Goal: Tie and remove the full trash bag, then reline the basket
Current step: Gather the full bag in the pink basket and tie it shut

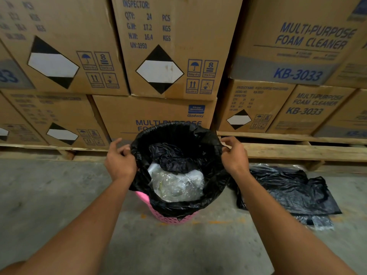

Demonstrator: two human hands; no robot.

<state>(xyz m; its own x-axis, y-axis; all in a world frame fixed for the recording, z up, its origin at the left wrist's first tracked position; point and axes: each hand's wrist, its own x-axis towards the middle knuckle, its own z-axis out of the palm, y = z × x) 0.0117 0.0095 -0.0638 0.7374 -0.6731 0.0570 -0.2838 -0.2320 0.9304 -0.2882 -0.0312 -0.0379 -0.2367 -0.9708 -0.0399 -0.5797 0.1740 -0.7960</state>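
Note:
A pink perforated basket (170,216) stands on the concrete floor, lined with a black trash bag (178,133) whose mouth is pulled up above the rim. Inside lie crumpled clear plastic and white paper (176,185) with some black plastic on top. My left hand (119,157) pinches the bag's left edge. At the opposite side my right hand (234,153) pinches the right edge. Both hands hold the rim lifted and spread apart.
A loose black bag (288,189) lies flat on the floor right of the basket. Stacked cardboard boxes (170,62) on wooden pallets (297,151) form a wall right behind the basket. Bare concrete floor (49,195) stretches left and toward me.

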